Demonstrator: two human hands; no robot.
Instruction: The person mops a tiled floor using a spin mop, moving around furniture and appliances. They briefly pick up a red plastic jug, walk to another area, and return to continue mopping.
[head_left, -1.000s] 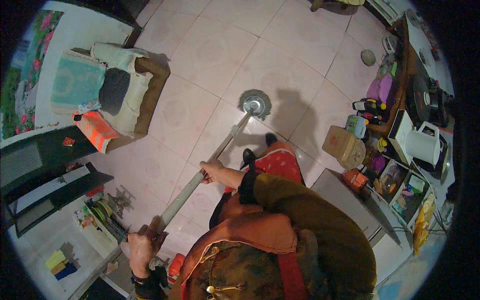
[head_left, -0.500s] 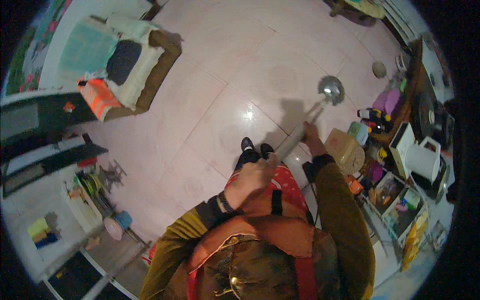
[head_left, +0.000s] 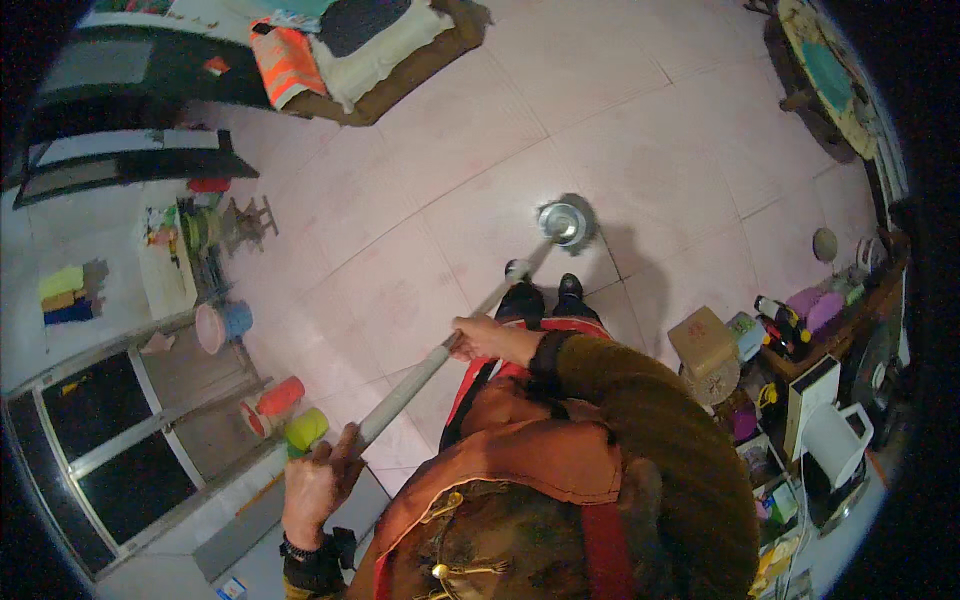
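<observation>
The person is standing on the pale tiled floor and working a long-handled mop across it. The round mop head is resting flat on the tiles just beyond the dark shoes, a little right of the middle of the scene. The tiles around the head are showing a faint sheen, which suggests some of the floor is already wet, but no clear boundary between mopped and unmopped floor can be made out, so how much is finished cannot be judged. The wide stretch of floor toward the far side and toward the far right looks as though it is yet to be covered.

The left hand is gripping the upper end of the grey handle at the near left, its fingers curled tightly around the shaft, with a dark band at the wrist. The right hand is holding the shaft further down, nearer the middle, fingers wrapped round it and pressed together, the brown sleeve reaching down from the right. The handle is slanting from the near left up to the mop head, so both arms are set across the body.

A cushioned seat is standing at the far left, and cluttered shelves are lining the right edge.
</observation>
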